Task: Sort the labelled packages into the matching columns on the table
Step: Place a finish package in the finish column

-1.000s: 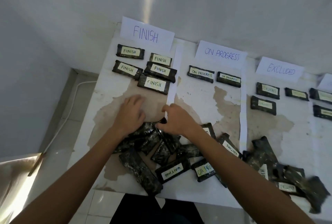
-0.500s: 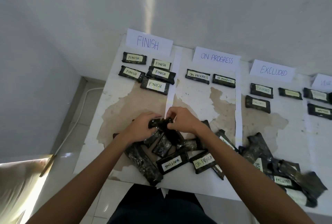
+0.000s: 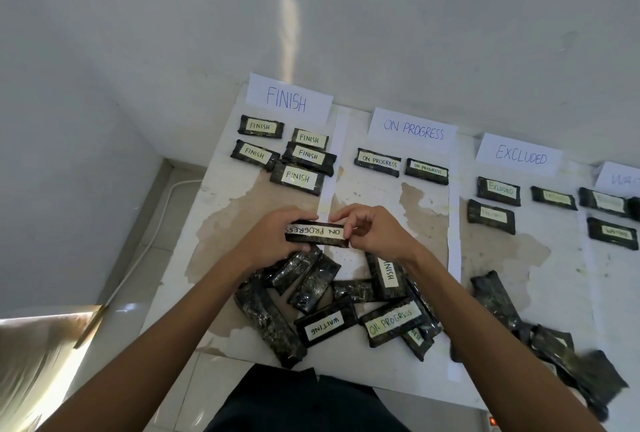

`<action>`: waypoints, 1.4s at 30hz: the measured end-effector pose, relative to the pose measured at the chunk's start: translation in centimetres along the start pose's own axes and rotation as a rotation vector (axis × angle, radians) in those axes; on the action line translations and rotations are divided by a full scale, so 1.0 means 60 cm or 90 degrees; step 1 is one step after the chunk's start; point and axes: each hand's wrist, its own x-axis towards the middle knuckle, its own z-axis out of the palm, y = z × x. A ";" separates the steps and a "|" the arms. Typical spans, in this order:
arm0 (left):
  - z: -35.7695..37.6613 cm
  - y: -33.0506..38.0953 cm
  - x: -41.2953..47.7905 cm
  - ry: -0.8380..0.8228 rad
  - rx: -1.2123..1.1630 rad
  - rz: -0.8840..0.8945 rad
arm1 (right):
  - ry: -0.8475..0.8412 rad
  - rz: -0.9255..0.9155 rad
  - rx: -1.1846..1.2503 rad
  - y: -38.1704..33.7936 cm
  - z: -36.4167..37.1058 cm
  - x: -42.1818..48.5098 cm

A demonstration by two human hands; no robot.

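Note:
Both hands hold one dark package labelled ON PROGRESS (image 3: 317,233) above the table, its label upside down to me. My left hand (image 3: 273,235) grips its left end; my right hand (image 3: 375,235) pinches its right end. Below them lies a pile of unsorted packages (image 3: 346,307), among them one reading WAITING (image 3: 325,325), one ON PROGRESS (image 3: 393,322) and one FINISH (image 3: 387,272). Paper headers mark the columns: FINISH (image 3: 287,100), ON PROGRESS (image 3: 414,130), EXCLUDED (image 3: 521,154). Several FINISH packages (image 3: 298,157), two ON PROGRESS packages (image 3: 401,166) and three EXCLUDED packages (image 3: 498,190) lie under them.
A fourth header (image 3: 620,177) is cut off at the right, with dark packages (image 3: 611,232) below it. A second pile of packages (image 3: 540,338) lies at the front right. White paper strips (image 3: 453,223) divide the columns. The table (image 3: 221,223) has worn brown patches; floor lies to the left.
The hands lifted one package out of the pile and turned it so its ON PROGRESS label shows. The camera view shifted slightly downward.

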 end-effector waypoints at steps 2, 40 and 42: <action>-0.002 0.000 0.001 0.023 0.034 0.028 | -0.008 0.011 0.017 0.009 0.005 0.001; 0.200 0.120 0.205 0.225 -0.433 -0.401 | 0.175 0.040 -0.368 0.092 -0.144 0.049; 0.212 0.109 0.225 0.242 -0.459 -0.413 | 0.161 0.005 -0.476 0.111 -0.151 0.072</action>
